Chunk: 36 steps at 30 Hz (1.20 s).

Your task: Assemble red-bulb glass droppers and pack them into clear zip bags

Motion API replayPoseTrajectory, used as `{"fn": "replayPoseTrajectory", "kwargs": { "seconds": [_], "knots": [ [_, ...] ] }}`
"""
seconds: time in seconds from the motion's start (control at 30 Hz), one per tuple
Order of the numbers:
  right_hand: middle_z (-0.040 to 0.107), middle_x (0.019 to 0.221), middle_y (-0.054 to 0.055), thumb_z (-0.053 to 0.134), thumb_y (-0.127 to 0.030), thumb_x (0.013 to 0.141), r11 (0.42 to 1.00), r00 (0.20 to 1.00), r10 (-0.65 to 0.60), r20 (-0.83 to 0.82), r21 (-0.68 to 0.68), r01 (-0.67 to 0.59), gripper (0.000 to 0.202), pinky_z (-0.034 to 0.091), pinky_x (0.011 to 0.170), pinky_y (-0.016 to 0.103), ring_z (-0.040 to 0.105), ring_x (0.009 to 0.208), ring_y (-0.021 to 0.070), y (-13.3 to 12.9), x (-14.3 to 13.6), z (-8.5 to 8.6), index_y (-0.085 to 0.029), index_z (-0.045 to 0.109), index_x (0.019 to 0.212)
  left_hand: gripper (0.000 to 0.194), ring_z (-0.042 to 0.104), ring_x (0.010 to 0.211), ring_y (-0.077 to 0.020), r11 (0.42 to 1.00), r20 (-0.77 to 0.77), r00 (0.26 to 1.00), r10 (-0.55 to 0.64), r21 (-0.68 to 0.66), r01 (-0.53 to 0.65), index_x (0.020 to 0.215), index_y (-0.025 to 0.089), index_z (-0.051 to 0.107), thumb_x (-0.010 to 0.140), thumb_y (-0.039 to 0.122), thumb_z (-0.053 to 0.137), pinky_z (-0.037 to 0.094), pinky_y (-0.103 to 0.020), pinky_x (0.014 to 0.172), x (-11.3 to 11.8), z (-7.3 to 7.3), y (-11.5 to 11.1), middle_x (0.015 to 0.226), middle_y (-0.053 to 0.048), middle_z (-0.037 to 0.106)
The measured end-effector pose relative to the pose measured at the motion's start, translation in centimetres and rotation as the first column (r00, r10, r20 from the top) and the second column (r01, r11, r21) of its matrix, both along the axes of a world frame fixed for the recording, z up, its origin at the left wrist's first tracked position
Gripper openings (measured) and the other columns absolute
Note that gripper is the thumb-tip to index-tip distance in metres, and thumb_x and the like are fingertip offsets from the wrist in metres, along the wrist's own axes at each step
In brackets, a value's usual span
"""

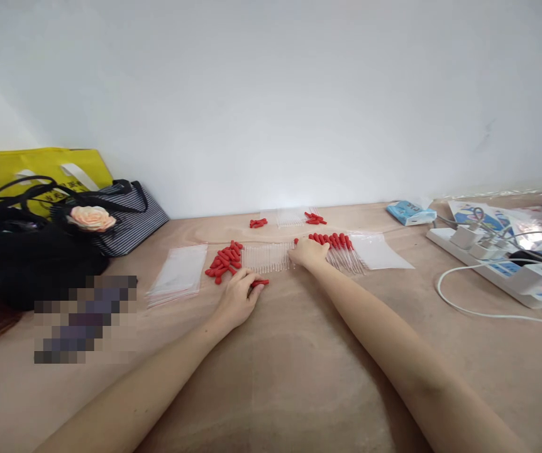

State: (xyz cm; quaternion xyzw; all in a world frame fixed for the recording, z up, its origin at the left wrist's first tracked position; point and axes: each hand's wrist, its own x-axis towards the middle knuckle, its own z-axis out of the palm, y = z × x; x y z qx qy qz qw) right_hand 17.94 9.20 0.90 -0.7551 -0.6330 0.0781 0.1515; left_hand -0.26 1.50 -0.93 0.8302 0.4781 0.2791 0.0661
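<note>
My left hand [240, 299] rests low on the table, its thumb and fingers pinching a red rubber bulb [260, 283]. Just beyond it lies a loose pile of red rubber bulbs [224, 259]. My right hand [309, 251] reaches farther out, fingers closed on a glass dropper, mostly hidden; a bit of red shows at the fingertips. Left of that hand, bare glass dropper tubes [266, 258] lie side by side in a row. On its right, several glass droppers with red bulbs [339, 244] lie in a slanted row, partly on a clear plastic bag [381, 251].
Clear plastic bags [179, 274] lie left of the bulbs. Near the wall are another bag [290, 217] and small groups of red bulbs [315, 218]. A power strip [502, 264] with cables and a blue packet [410, 212] sit right; black bags [30, 258] stand left.
</note>
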Motion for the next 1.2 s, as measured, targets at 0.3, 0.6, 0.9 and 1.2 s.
{"fn": "replayPoseTrajectory", "kwargs": {
  "seconds": [0.3, 0.6, 0.9, 1.2],
  "knots": [
    [0.062, 0.09, 0.009, 0.038, -0.025, 0.084, 0.949, 0.959, 0.281, -0.026, 0.16, -0.273, 0.02, 0.034, 0.069, 0.028, 0.056, 0.083, 0.019, -4.0, 3.8, -0.5, -0.015, 0.053, 0.091, 0.007, 0.054, 0.076, -0.0177, 1.0, 0.002, 1.0, 0.002, -0.017, -0.002, 0.084, 0.016, 0.054, 0.08, 0.019, 0.049, 0.043, -0.03, 0.067, 0.1, 0.1, -0.2, 0.081, -0.003, 0.059],
    [0.06, 0.083, 0.008, 0.034, -0.016, 0.086, 0.613, 0.753, 0.617, 0.226, 0.462, -0.641, 0.026, 0.031, 0.074, 0.032, 0.052, 0.076, 0.0175, -7.7, 8.2, -4.0, -0.015, 0.052, 0.106, 0.017, 0.054, 0.083, -0.0186, 0.986, 0.001, 0.987, -0.158, 0.051, 0.158, 0.093, 0.017, 0.06, 0.083, 0.017, 0.046, 0.043, -0.034, 0.076, 1.3, -0.1, -0.2, 0.085, -0.004, 0.064],
    [0.058, 0.079, 0.004, 0.036, -0.015, 0.085, 0.555, 0.681, 0.709, 0.182, 0.452, -0.699, 0.02, 0.027, 0.079, 0.033, 0.05, 0.075, 0.0143, -9.3, 5.0, -3.0, -0.015, 0.055, 0.092, 0.016, 0.055, 0.078, -0.0173, 0.982, 0.06, 0.982, -0.181, -0.036, 0.183, 0.091, 0.016, 0.062, 0.083, 0.02, 0.049, 0.044, -0.031, 0.071, 2.0, 0.1, -0.9, 0.08, -0.004, 0.064],
    [0.058, 0.076, 0.003, 0.038, -0.014, 0.084, 0.517, 0.653, 0.734, 0.189, 0.468, -0.717, 0.018, 0.026, 0.08, 0.033, 0.05, 0.074, 0.0136, -9.5, 4.9, -3.2, -0.016, 0.055, 0.09, 0.018, 0.056, 0.074, -0.0159, 0.981, 0.168, 0.983, -0.072, -0.167, 0.1, 0.092, 0.018, 0.064, 0.081, 0.024, 0.05, 0.045, -0.028, 0.067, 2.2, 0.3, -1.1, 0.081, -0.004, 0.063]
  ]
}}
